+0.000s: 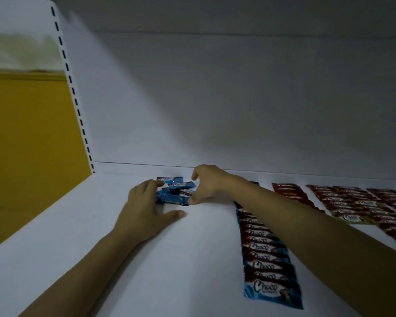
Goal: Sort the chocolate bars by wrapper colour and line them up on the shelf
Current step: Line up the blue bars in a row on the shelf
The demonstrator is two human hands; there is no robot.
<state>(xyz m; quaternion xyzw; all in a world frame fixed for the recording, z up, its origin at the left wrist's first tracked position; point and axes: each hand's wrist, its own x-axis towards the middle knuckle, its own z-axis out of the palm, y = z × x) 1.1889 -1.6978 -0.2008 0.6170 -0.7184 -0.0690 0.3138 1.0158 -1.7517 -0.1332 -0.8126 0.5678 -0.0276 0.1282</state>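
White shelf (101,248), dimly lit: loose blue bars (175,193) lie at 11 o'clock, with the left hand (144,202) resting flat fingers on them and the right hand (209,186) spread around them. This looks like the gathering step; next they likely join the blue row (270,259) at 4 o'clock.

White shelf (146,259) with a loose blue-bar heap (170,197), one blue row (270,266), red rows (290,194).

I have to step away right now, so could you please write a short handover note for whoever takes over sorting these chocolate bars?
Left hand: flat, fingers resting on the loose pile of blue bars at the back of the shelf.
Right hand: cupped round the pile's right end; hold unclear.
Done: blue row, red row, more rows further right.
Left: line up the loose blue bars.
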